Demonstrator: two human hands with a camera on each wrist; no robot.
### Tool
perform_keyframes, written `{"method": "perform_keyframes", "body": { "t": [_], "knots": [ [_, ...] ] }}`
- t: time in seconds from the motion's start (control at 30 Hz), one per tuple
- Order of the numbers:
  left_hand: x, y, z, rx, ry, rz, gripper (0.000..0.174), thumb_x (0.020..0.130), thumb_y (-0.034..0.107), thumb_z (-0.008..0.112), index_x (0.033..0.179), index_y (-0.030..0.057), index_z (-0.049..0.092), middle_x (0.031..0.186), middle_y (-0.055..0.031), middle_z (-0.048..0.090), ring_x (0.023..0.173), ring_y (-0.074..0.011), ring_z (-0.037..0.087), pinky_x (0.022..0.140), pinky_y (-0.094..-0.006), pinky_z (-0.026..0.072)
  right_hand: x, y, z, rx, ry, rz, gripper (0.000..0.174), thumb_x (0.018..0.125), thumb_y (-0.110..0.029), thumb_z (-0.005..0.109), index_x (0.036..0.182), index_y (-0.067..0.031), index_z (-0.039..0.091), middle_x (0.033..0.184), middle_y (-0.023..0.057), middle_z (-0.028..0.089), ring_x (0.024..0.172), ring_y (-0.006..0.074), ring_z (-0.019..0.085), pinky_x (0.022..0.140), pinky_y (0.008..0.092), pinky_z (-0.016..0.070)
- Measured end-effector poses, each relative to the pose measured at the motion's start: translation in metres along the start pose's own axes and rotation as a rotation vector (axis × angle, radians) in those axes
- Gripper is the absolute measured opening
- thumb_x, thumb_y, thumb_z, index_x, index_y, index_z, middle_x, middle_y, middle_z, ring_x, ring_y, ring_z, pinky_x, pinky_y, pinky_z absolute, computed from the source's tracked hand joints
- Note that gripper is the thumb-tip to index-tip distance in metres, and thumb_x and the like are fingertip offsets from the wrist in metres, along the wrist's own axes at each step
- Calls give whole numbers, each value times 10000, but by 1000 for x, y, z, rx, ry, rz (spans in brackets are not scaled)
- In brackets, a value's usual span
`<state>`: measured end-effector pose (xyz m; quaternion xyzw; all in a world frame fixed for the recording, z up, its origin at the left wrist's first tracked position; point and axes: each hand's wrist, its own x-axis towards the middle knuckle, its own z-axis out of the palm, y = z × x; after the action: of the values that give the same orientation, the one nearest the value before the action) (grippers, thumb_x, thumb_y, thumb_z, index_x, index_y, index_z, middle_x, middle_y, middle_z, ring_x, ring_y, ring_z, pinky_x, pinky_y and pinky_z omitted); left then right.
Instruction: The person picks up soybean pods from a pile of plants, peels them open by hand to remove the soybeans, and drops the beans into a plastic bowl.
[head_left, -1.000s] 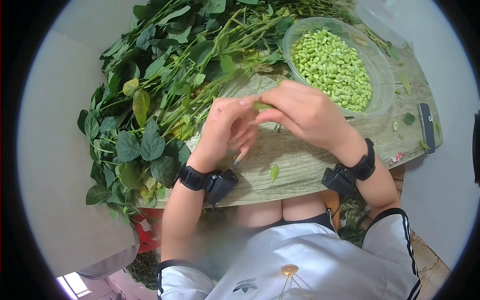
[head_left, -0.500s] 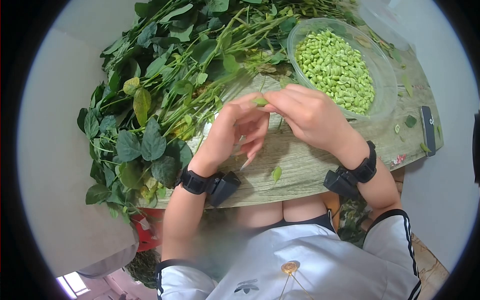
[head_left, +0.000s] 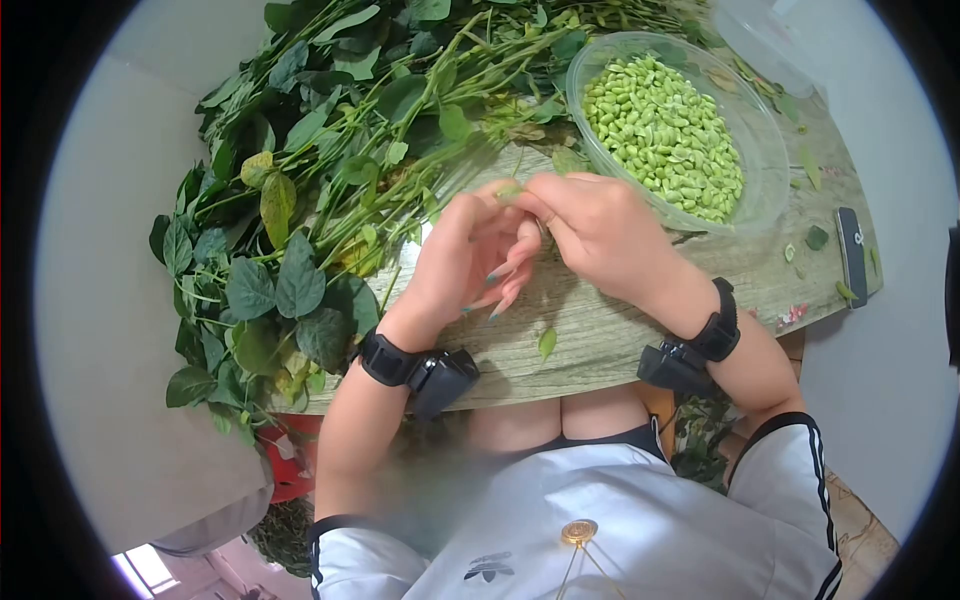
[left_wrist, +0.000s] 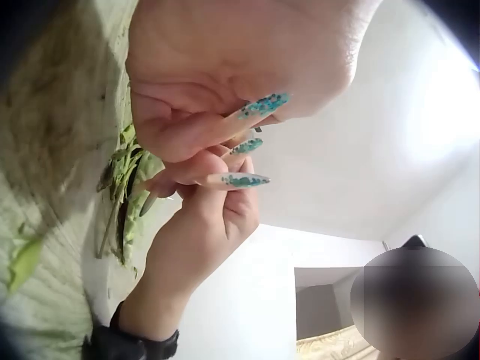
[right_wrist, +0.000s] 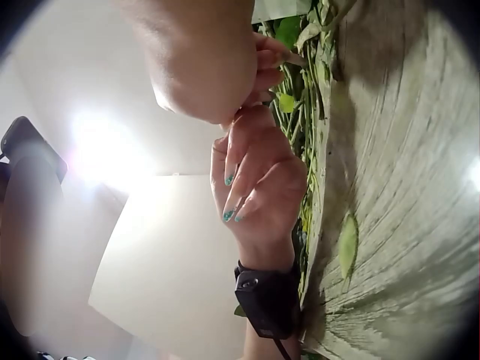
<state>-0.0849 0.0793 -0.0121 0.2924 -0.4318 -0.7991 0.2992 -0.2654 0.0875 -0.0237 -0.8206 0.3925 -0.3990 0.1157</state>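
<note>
Both hands meet over the table in the head view. Between thumb and finger my left hand [head_left: 450,250] pinches a green soybean pod [head_left: 508,191], its other fingers loosely bent below. My right hand [head_left: 608,235] has its fingertips pinched at the pod's right end, covering part of it. In both wrist views the hands hide the pod. A loose soybean pod [head_left: 547,343] lies on the tabletop near the front edge. Shelled green soybeans [head_left: 660,130] heap in a clear plastic bowl [head_left: 768,190], just beyond the right hand.
Leafy soybean plants [head_left: 300,280] pile along the left and back of the wooden table [head_left: 600,345]. A dark phone [head_left: 852,257] lies at the right edge, with leaf scraps nearby. Another clear container [head_left: 755,45] stands behind the bowl.
The right fingers have curled in more, and less of the pod shows than half a second ago. The left hand's lower fingers have shifted slightly. The loose pod stays on the table.
</note>
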Motion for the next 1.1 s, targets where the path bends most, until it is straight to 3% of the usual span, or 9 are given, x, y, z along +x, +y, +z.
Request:
{"method": "perform_keyframes", "body": {
  "t": [0.23,0.33,0.53,0.87,0.93,1.0,1.03,1.07,1.1],
  "knots": [
    [-2,-4,2,630,176,207,282,987,241,309,969,43,510,633,-14,472,454,-94,471,378,-212,325,2,-3,-3,934,-184,658,338,1020,-250,463,800,-10,553,567,48,563,470,108,536,426,263,431],
    [0,-3,0,628,194,246,277,1006,209,361,924,22,547,556,21,431,425,-87,436,390,-224,340,2,-1,1,1072,-167,718,367,1031,-261,440,800,-2,559,559,20,539,416,88,497,386,236,401],
    [0,5,0,496,138,142,385,1036,375,403,911,33,530,556,24,436,400,-70,435,376,-210,332,0,-10,9,755,10,556,347,1027,-255,450,840,9,575,564,34,533,440,98,544,396,248,414],
    [1,8,-5,793,270,179,298,1024,237,398,828,29,484,578,4,505,385,-81,442,364,-233,331,0,-2,10,432,-4,412,355,1029,-264,447,829,1,572,538,23,518,426,124,528,428,272,430],
    [1,7,-13,691,304,237,319,1035,280,367,840,53,476,612,4,453,407,-83,478,330,-216,324,4,-7,2,785,-120,605,383,1028,-306,450,795,-23,563,552,35,527,435,134,524,431,271,441],
    [3,8,-17,580,308,300,340,1039,291,358,823,54,472,612,2,454,406,-85,477,329,-214,324,10,-17,-18,1333,-146,549,354,1025,-317,467,801,-49,526,561,16,455,442,97,475,417,229,439],
    [3,9,-18,467,307,359,362,1043,303,349,807,56,468,612,1,456,405,-87,476,329,-212,325,9,-11,-42,1707,-470,346,452,1023,-414,426,871,-26,602,668,113,592,506,163,578,432,253,512],
    [4,8,-20,447,298,364,386,1047,320,349,806,50,483,610,-2,455,404,-83,470,328,-209,324,14,-14,-26,2494,-611,-306,726,923,-670,410,821,2,665,761,204,653,496,176,611,414,230,483],
    [4,8,-20,445,305,369,386,1047,320,349,806,50,483,610,-2,455,404,-83,470,328,-209,324,15,-12,-26,2495,-621,-303,726,923,-670,410,821,2,665,761,204,653,496,176,611,414,230,483]
  ]
}}
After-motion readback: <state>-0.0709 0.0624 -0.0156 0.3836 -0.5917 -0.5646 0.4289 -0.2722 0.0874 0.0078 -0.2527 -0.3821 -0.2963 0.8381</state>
